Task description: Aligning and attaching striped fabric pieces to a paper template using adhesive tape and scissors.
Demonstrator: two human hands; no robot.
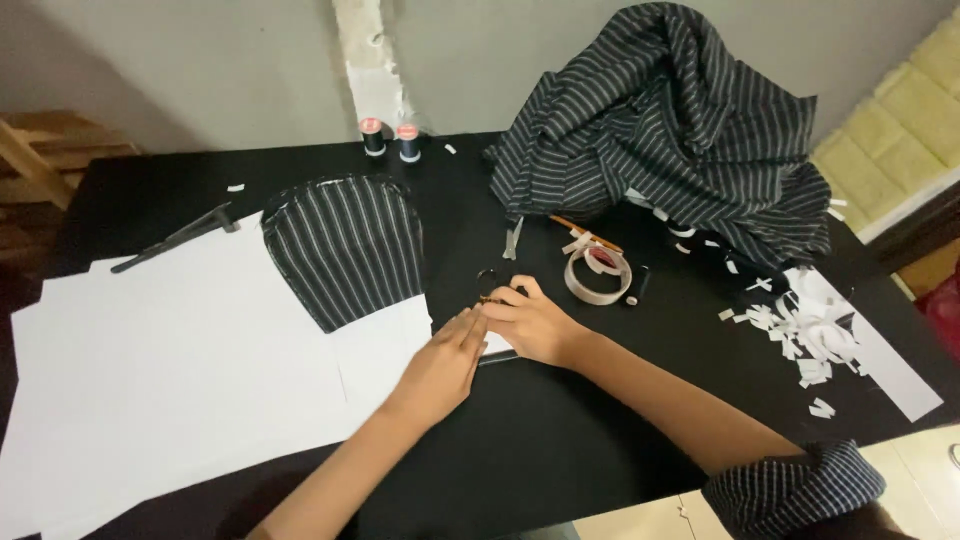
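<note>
My right hand is closed around a small dark tool that looks like scissors; one ring handle shows above the fingers and a dark tip pokes out below the palm. My left hand lies flat, palm down, on the edge of the white paper, with its fingertips touching the right hand. Just left of both hands, a rounded piece of black striped fabric lies on the paper.
A black table holds a heap of striped cloth, a tape roll, two thread spools, white paper scraps and a long dark tool at the left. A wooden frame stands beyond the left edge.
</note>
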